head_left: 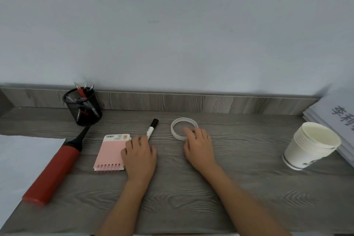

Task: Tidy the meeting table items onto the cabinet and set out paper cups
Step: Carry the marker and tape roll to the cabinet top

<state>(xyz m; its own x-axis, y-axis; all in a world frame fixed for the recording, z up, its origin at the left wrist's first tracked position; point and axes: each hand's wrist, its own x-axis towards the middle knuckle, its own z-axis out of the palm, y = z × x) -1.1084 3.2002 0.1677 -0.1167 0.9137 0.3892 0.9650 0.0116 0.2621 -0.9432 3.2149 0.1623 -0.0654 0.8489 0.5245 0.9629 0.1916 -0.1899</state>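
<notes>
Head view: grey wood-grain surface (191, 197) set against a pale wall (172, 25). Left hand (138, 151) palm down, fingers bent, tips at the near end of a black-capped marker (152, 128) that lies angled away to the right; cannot tell whether they pinch it or only touch. The same hand overlaps the right edge of a pink spiral notepad (111, 151), which lies flat. Right hand (199, 145) palm down, fingers loosely spread and resting on the near rim of a white tape ring (173, 129) that lies flat; no grip seen. Stack of paper cups (312, 145) far right, well apart from both hands, tilted, leaning on a pile of papers (333, 121). Black mesh pen holder (82, 106) upright at back left, pens inside. Red pump (53, 170) lies diagonally left of the notepad, its black tip reaching the holder. White sheet (23, 155) at the left edge.
</notes>
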